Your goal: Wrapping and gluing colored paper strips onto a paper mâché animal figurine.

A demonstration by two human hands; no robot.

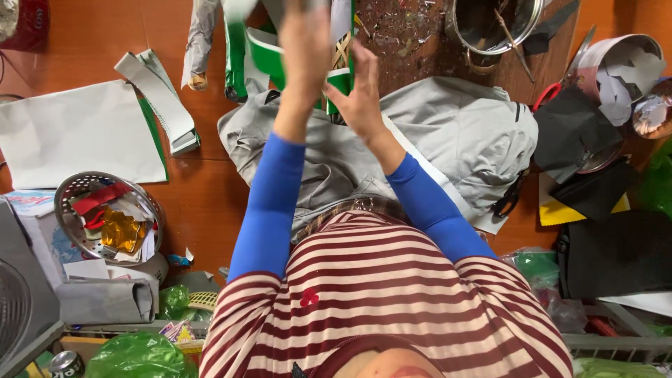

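striped shirt (392, 294) lay nearest; green-and-white card (269, 56) was gripped by left hand (306, 52) and right hand (360, 94), fingers closed on it.

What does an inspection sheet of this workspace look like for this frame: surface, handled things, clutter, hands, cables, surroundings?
Surface: orange-brown floor, partly covered by grey cloth.
Handled things: green and white folded card piece with a woven strip, held up between both hands.
Clutter: white sheet, metal colander of scraps, steel pot, black sheets, red-handled scissors, paper bits.
Hands: left hand and right hand both grip the card piece; blue sleeves.
Cables: nothing seen.
Surroundings: green plastic bags, grey device at the left edge.
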